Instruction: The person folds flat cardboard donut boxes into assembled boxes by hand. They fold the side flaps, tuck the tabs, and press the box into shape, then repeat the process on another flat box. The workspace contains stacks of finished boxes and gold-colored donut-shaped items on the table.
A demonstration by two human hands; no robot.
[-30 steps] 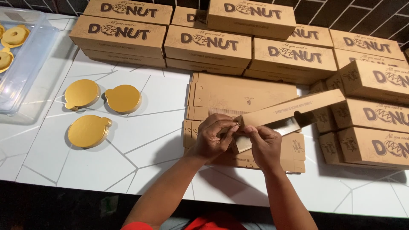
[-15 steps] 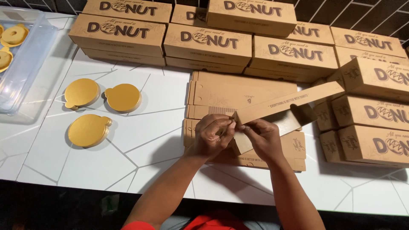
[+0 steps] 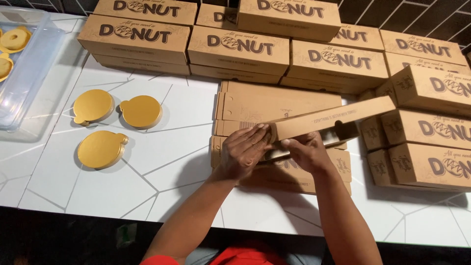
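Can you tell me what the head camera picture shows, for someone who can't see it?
Two bare hands, left hand and right hand, grip one end of a long brown cardboard box over a stack of flat boxes. Finished boxes line the white table, with three gold discs at left.

1. There was just one camera, and it sat on the person's head.
2. It looked down and a little forward, over a white table.
3. It was close: the left hand and right hand sat in the middle of the picture, and both arms came up from the bottom edge.
4. The far side of the table, with stacked brown boxes, was at the top.
5. A clear tub was cut off at the left edge.
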